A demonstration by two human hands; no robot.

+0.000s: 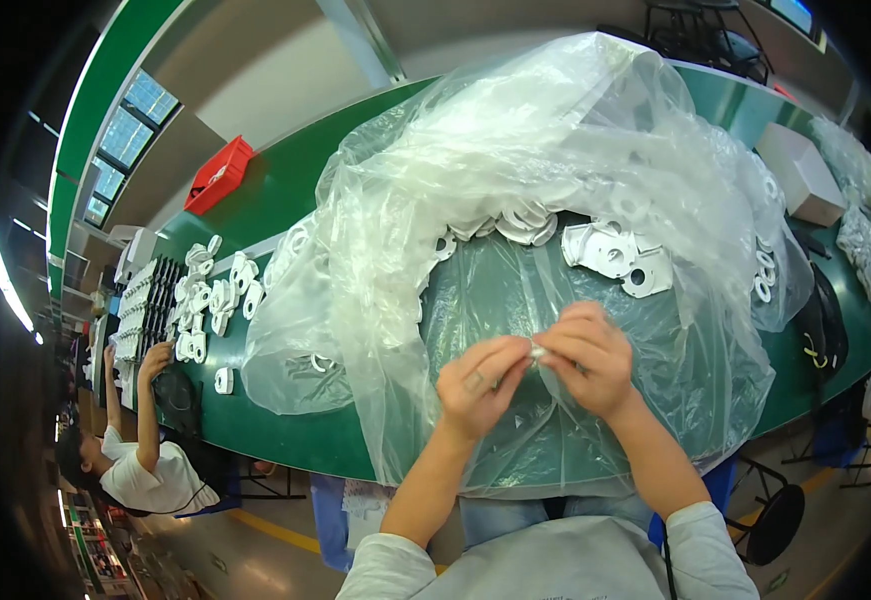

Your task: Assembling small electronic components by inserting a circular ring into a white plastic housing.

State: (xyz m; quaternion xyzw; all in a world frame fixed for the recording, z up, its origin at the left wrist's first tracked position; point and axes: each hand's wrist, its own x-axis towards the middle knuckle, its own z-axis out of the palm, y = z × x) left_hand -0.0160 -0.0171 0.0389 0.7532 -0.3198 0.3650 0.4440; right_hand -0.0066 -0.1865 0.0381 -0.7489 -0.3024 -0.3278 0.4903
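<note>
My left hand (475, 388) and my right hand (590, 362) meet over the middle of the green table (295, 437). Between their fingertips is a small whitish piece (537, 352), pinched from both sides; it is too small to name. Beneath them spreads a large clear plastic bag (485, 135), bunched up at the far side and lying flat nearer me. White flat parts with round holes (610, 250) lie in a group beyond my right hand. More white parts (525, 222) are heaped at the bag's folds, partly covered by the film.
At the left, a co-worker (160, 470) reaches toward rows of white and black parts (145, 310). Loose white parts (195, 300) lie nearby. A red bin (220, 175) stands far left, a white box (800, 172) far right. A black bag (827, 325) lies at the right edge.
</note>
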